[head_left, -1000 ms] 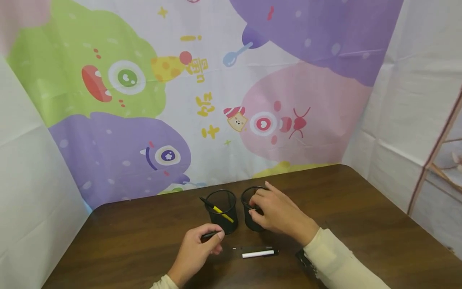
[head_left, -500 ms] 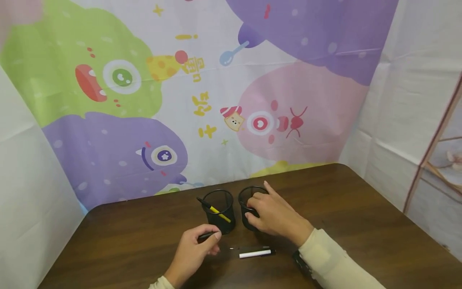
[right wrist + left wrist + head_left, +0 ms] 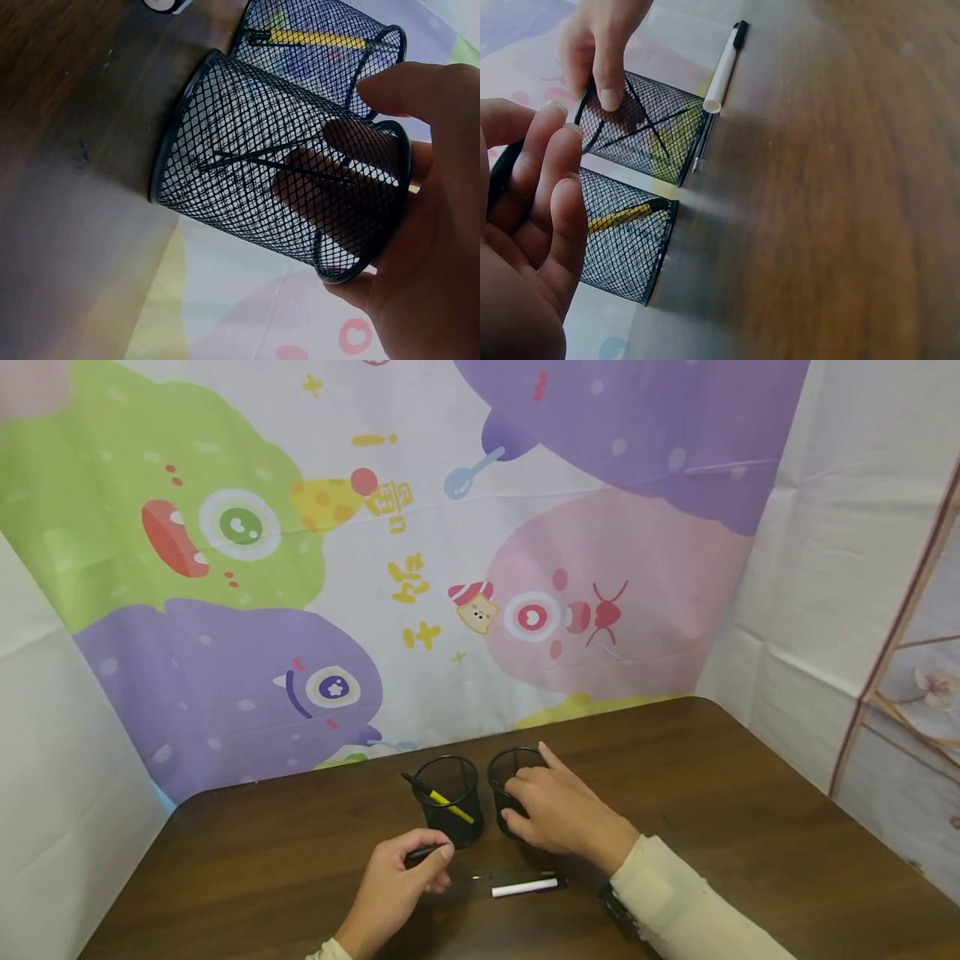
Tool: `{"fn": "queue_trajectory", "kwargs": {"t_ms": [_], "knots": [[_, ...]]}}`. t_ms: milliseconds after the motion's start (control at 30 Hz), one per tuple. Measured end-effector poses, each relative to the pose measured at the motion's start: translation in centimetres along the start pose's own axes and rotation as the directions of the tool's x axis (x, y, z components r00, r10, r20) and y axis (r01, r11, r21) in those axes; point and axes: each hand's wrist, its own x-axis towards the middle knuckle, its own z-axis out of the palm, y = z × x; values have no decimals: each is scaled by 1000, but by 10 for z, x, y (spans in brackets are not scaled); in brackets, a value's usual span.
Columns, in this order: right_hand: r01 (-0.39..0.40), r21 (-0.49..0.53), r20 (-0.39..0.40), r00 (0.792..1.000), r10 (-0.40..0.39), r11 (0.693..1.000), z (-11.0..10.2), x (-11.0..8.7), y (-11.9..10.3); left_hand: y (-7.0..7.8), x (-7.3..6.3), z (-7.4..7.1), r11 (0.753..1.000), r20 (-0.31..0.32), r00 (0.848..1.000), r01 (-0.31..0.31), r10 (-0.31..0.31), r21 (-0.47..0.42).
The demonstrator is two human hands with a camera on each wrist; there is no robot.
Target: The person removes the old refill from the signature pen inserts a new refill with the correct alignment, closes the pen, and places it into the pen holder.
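In the head view my left hand (image 3: pixel 397 877) pinches a slim black pen (image 3: pixel 423 852) between thumb and curled fingers, in front of the left mesh cup (image 3: pixel 438 825). That black cup bears a yellow pen with a black end (image 3: pixel 446 803), leaning on its rim. My right hand (image 3: pixel 555 814) reaches over the right mesh cup (image 3: pixel 225 127). Through the mesh, in the right wrist view, its fingers (image 3: pixel 315 184) show inside the cup while the thumb stays outside by the rim. Thin dark sticks (image 3: pixel 292 168) cross inside; I cannot tell whether the fingers grip one.
A white marker with a black cap (image 3: pixel 525 887) lies on the brown table (image 3: pixel 262 860) before the right cup. Beside it is a thin dark pen with a silvery tip (image 3: pixel 697 163). A cartoon-printed cloth (image 3: pixel 420 693) hangs behind the table.
The head view has shifted slightly, so everything sits a little further left. The right hand's fingers reach a bit lower into the right cup. The left hand keeps its pinch on the black pen.
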Motion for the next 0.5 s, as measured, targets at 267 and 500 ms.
{"fn": "queue_trajectory", "kwargs": {"t_ms": [267, 500], "knots": [[6, -36, -6, 1000, -7, 999, 0, -1, 0, 1, 0, 1, 1000, -2, 1000, -9, 9, 3], [15, -34, -32, 999, -16, 999, 3, -1, 0, 1, 0, 1, 1000, -1, 1000, -6, 6, 3]]}}
